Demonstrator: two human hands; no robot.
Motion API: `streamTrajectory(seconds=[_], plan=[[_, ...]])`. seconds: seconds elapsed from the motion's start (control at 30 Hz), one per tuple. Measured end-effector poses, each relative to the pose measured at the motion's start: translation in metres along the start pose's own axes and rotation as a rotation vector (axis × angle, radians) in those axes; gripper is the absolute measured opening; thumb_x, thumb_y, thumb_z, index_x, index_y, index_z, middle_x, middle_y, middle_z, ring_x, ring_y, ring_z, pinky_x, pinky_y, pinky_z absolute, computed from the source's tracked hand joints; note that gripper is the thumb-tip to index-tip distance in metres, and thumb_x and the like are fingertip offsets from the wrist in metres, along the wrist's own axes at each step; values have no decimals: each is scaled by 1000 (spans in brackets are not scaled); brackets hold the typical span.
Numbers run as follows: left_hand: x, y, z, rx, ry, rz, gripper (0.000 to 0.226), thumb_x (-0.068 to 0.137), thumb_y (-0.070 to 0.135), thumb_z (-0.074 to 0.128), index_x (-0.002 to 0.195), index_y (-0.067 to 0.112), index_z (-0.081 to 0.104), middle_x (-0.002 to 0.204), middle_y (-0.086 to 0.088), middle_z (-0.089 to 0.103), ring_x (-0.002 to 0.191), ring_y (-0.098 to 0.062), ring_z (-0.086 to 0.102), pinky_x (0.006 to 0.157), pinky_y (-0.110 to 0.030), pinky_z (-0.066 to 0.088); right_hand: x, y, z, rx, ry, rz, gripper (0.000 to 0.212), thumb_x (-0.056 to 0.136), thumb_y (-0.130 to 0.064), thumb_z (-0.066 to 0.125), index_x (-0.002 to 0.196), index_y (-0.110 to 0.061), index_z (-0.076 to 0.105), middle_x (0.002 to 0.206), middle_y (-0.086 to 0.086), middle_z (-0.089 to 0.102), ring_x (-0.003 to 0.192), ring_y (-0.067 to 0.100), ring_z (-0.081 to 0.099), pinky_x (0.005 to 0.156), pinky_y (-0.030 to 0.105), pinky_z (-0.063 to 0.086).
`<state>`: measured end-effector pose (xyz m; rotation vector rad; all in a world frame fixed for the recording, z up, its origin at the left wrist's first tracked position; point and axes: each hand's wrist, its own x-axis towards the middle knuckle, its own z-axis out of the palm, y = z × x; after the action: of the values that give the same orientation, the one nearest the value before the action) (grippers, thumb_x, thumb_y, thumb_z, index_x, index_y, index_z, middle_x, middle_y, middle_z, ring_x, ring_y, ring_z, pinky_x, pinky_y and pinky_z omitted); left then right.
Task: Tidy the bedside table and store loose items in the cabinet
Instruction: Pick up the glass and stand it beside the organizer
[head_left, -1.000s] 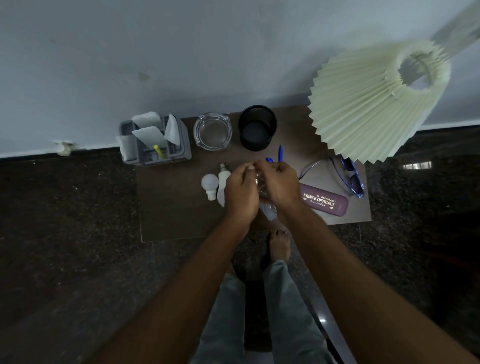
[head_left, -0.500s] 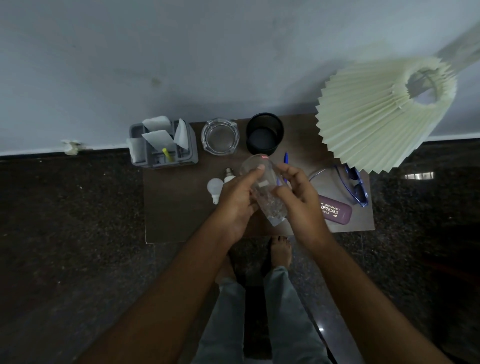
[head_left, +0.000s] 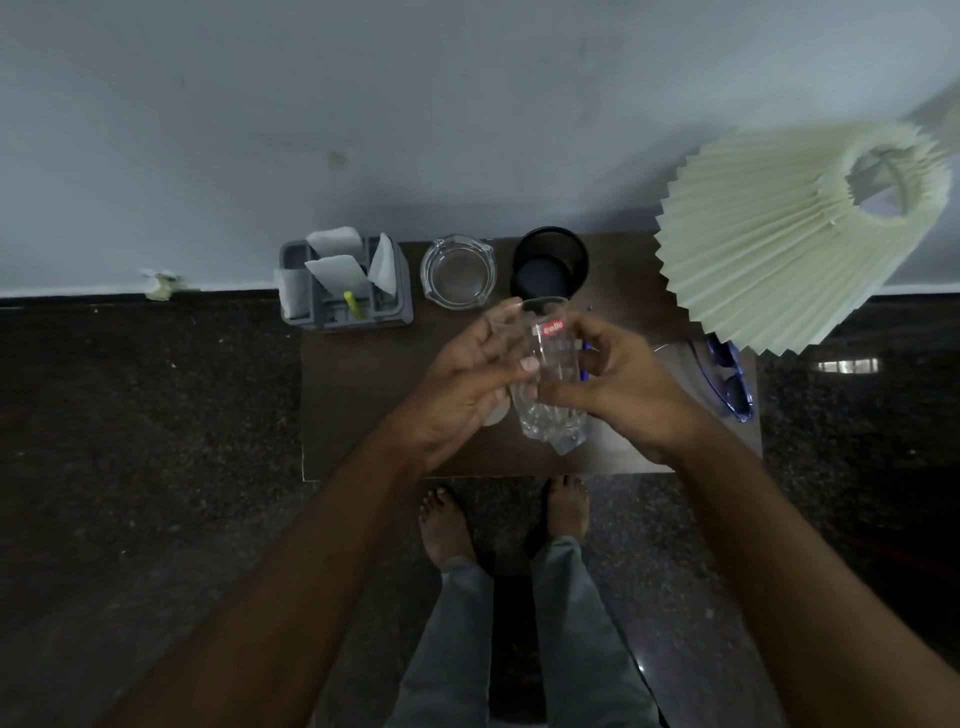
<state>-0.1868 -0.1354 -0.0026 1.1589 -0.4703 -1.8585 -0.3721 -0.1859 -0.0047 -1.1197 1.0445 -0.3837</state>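
Both your hands are on the clear glass tumbler (head_left: 550, 395), over the middle of the tabletop (head_left: 363, 410). It is tilted, mouth toward the rear edge, base toward the near edge, red label facing up. Your left hand (head_left: 457, 384) wraps it from the left, thumb across the front, fingertips curled behind the rim. Your right hand (head_left: 618, 384) curls round the right side, thumb low on the body. You cannot tell if the base touches the wood. Rear edge, left to right: grey organiser (head_left: 400, 312) with white papers, sitting on the rear left corner and overhanging the left edge; glass ashtray (head_left: 457, 273) just beside it; black cup (head_left: 549, 260) just beside that, close behind the tumbler's mouth. A pleated lampshade (head_left: 769, 260) hangs over the rear right corner. Blue glasses (head_left: 727, 384) lie along the right edge under it. Bare wood shows from the organiser down the left edge to the near left corner. Your bare feet stand at the near edge.
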Motion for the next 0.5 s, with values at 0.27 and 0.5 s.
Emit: streamTrajectory(seconds=[0.27,0.5], plan=[[3,21,-17,546,88,53,83,79,12,84,151,21,44,132,6,65,123,-10,63,97,-29,56,17,2,26,-186,145,-141,83,62,-8,94,133,-18,53,124,-3,67,112,12,67,91,43,60],[1,34,-35,590,119,119,78,79,5,84,147,17,48,134,1,65,124,-13,64,105,-44,54,32,-9,34,-293,136,-199,80,67,-23,93,136,-24,53,128,-12,61,115,1,61,94,19,54]])
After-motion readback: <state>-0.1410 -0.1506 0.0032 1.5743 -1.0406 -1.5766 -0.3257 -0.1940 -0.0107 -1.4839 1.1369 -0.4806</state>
